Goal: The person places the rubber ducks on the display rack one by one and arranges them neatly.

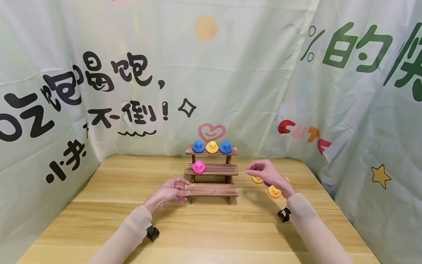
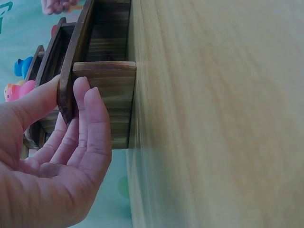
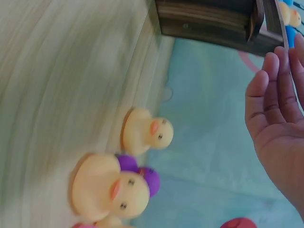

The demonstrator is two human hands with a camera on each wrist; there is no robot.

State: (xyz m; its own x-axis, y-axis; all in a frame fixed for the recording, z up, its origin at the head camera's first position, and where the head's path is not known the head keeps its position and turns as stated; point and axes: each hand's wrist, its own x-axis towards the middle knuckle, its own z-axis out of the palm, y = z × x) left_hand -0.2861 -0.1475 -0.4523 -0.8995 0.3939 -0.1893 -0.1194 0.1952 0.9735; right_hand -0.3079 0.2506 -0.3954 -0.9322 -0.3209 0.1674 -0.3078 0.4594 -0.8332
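Enclosure: pale green-white cloth (image 1: 244, 73), visibly creased, hangs behind the table (image 1: 204, 234) and along both its sides. Reference mark: a pink heart print (image 1: 212, 132) on the rear cloth. Directly above the heart: a pale orange disc (image 1: 206, 27). Left of it: a four-pointed star outline (image 1: 187, 107), then large black lettering (image 1: 99, 75). Right of it: multicoloured "CUTE" letters (image 1: 304, 132); farther right, a yellow star (image 1: 380, 176), with green lettering (image 1: 341, 49) higher up. Below it: the table's light wood-grain top, far corners rounded. Lighting: soft, shadows diffuse.
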